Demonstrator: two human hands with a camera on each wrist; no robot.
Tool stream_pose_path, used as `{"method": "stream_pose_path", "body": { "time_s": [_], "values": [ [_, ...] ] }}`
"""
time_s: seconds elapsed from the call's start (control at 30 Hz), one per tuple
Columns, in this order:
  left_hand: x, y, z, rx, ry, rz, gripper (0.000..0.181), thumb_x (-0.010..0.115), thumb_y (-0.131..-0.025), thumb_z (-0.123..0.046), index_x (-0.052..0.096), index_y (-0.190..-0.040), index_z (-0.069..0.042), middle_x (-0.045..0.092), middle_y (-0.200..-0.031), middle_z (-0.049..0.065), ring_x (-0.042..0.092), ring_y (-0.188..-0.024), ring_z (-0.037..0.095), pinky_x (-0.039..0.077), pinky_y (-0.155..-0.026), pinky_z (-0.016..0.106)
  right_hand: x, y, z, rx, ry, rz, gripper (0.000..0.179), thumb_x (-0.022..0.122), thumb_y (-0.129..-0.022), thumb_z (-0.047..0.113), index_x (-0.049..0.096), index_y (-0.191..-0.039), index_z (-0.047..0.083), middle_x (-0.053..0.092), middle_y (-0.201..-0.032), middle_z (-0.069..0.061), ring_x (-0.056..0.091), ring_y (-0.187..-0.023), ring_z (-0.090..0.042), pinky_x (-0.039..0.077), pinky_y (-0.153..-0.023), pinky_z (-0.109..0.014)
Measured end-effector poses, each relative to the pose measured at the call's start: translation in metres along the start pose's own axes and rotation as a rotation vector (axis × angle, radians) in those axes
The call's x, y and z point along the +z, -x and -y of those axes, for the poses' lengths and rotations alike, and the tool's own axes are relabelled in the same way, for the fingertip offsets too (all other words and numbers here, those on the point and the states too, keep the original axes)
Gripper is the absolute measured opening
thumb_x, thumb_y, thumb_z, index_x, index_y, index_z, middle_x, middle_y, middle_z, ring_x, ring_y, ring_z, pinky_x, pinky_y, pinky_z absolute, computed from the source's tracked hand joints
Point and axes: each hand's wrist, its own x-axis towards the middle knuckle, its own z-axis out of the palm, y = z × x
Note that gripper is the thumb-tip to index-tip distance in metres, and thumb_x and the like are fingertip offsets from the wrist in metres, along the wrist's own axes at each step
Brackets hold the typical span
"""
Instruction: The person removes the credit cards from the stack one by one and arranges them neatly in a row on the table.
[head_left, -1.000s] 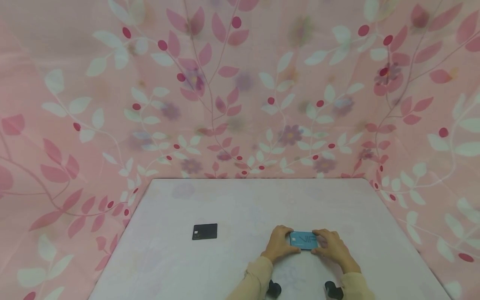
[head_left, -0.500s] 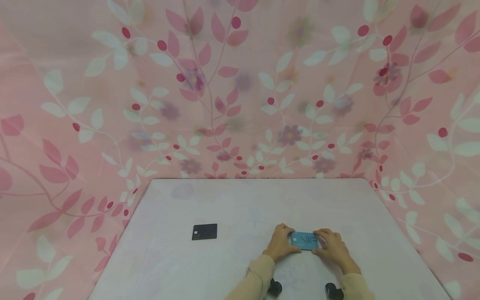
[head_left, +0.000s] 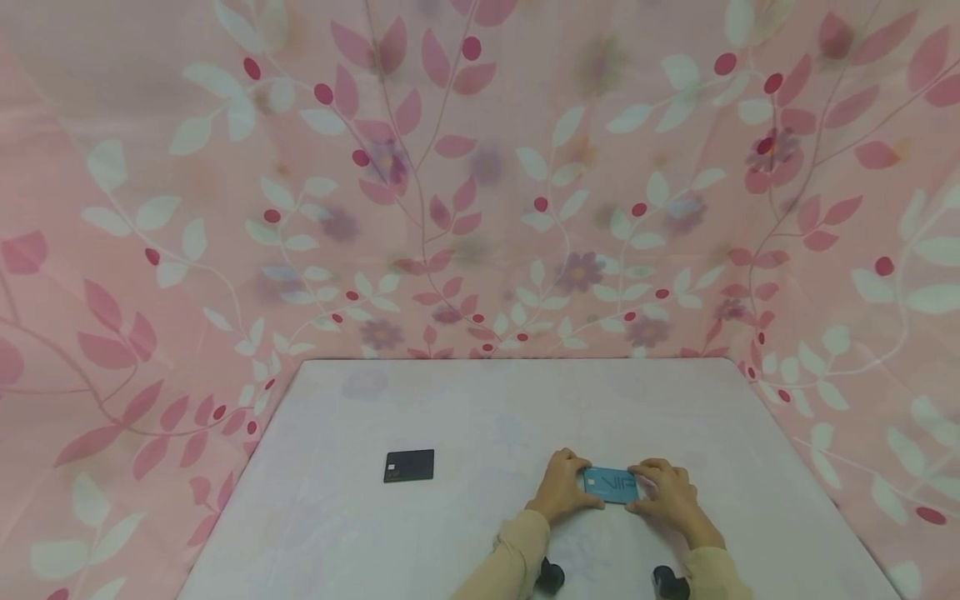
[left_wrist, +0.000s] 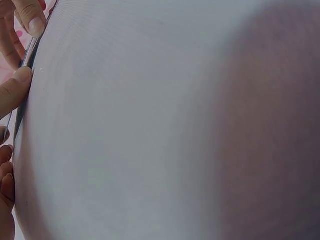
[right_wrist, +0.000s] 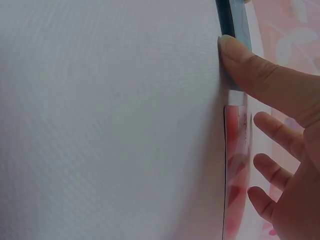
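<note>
While the L hand (head_left: 564,483) pinched the left end of the blue card (head_left: 609,486), the R hand (head_left: 667,492) pinched the right end, so the card sat btwn them at the right nr part of the white table (head_left: 465,408). Each grip was closed down to card width, thumb at the near edge & fingertips at the far; R wrist cam showed that hand's other 3 fingers loose, apart from the card. Couldn't tell if it touched the table. Card was face up, w/ a pale chip sq. at the left & dark lettering. The black card (head_left: 409,466) lay flat, well apart to the left, also w/ a pale sq. Sleeves (head_left: 512,557) were beige, w/ dark devices (head_left: 552,576) by both wrists. Pink floral cloth (head_left: 480,225) hung behind & at the sides.
</note>
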Motion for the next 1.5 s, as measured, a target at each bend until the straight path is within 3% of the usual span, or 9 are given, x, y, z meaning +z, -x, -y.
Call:
{"method": "stream_pose_path", "body": {
  "time_s": [0.8, 1.5],
  "values": [
    [0.005, -0.003, -0.002, -0.019, -0.057, 0.042, 0.058, 0.086, -0.060, -0.045, 0.070, -0.108, -0.015, 0.051, -0.093, -0.007, 0.043, -0.086, 0.005, 0.040, -0.079, 0.019, -0.002, 0.003, -0.009, 0.047, -0.001, 0.011, 0.066, 0.083, -0.061, 0.039, 0.065, -0.116, 0.008, 0.047, -0.127, -0.023, 0.035, -0.111, -0.051, 0.031, -0.082, -0.065],
    [0.006, -0.003, 0.000, 0.044, -0.076, -0.018, 0.058, 0.087, -0.058, -0.045, 0.071, -0.105, -0.015, 0.053, -0.093, -0.005, 0.045, -0.085, 0.007, 0.040, -0.079, 0.020, -0.002, 0.008, -0.013, 0.032, 0.033, 0.000, 0.063, 0.081, -0.064, 0.040, 0.065, -0.116, 0.007, 0.045, -0.129, -0.025, 0.034, -0.110, -0.052, 0.032, -0.080, -0.064]
  ]
}}
